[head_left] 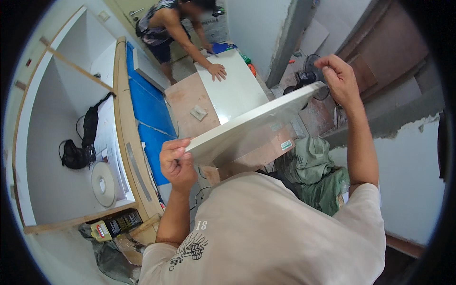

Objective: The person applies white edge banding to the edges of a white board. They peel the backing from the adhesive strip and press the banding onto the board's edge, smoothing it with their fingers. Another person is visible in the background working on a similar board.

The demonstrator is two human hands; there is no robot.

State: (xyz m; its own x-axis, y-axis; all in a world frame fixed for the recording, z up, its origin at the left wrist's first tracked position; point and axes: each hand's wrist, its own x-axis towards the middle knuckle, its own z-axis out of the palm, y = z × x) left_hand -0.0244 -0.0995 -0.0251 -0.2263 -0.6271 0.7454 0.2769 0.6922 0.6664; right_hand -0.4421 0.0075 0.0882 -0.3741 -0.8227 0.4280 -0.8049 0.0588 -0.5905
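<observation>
A white panel [256, 126], shaped like a tile or board, stands tilted on edge before my chest, its long pale edge rising to the right. My left hand [178, 164] is closed on its left corner, thumb and fingers pinching the edge. At the other end, my right hand [338, 80] is raised beside the panel's corner with curled fingers pressed together. Whatever they may hold is too small to make out. Beyond the panel, a second white panel [232, 88] lies flat on a brownish board [183, 97], where another person's hand [217, 71] rests on it.
The other person [166, 28] bends over the far end. On the left are a white cabinet carcass [47, 118] with a tape roll [103, 184] and blue panels [149, 118]. A small pale block [198, 112] lies on the board. Green sacks [308, 164] lie at right.
</observation>
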